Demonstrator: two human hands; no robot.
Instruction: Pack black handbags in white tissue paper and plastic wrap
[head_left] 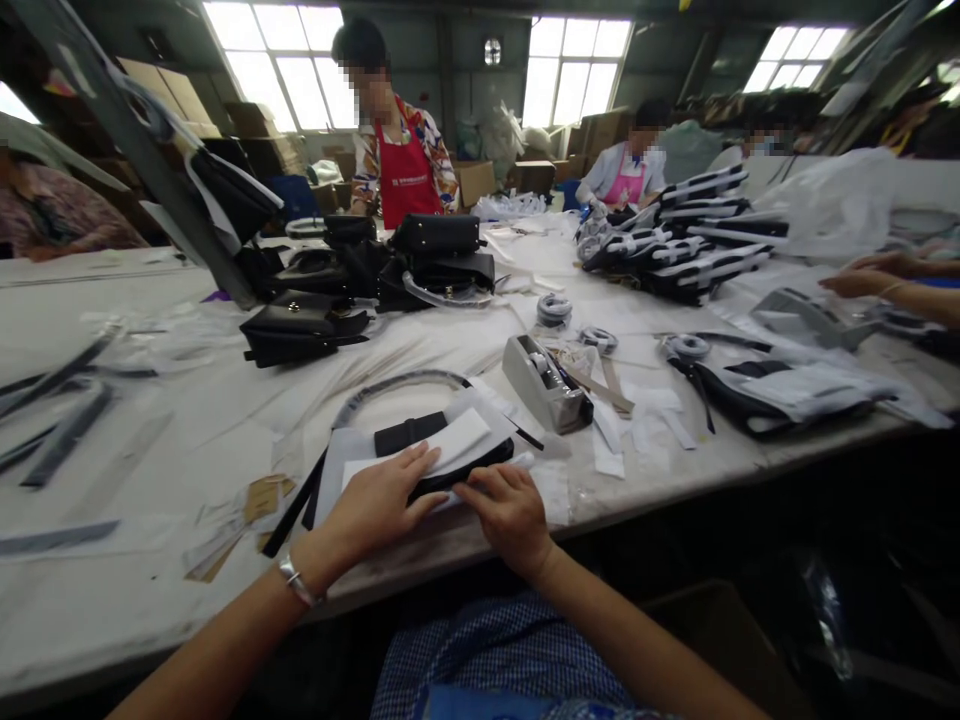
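Black bag (487, 458), one, lying at the near edge of the table (67, 620), white paper (463, 440) layered on top; left hand (382, 500), laid flat with thumb spread, apparently steadying the layers; right hand (511, 510), pinching the bag's near edge, seemingly to control it; tape dispenser (551, 385), just beyond to the right, presumably for easy reach; black handbags (435, 265), grouped farther back

A free lane on the bench (75, 630) runs between dark strips (69, 437) toward its left and the handle (360, 394); tags (262, 498) crowd the near edge, black bags (439, 235) bar the far side, a dispenser (540, 390) the right.
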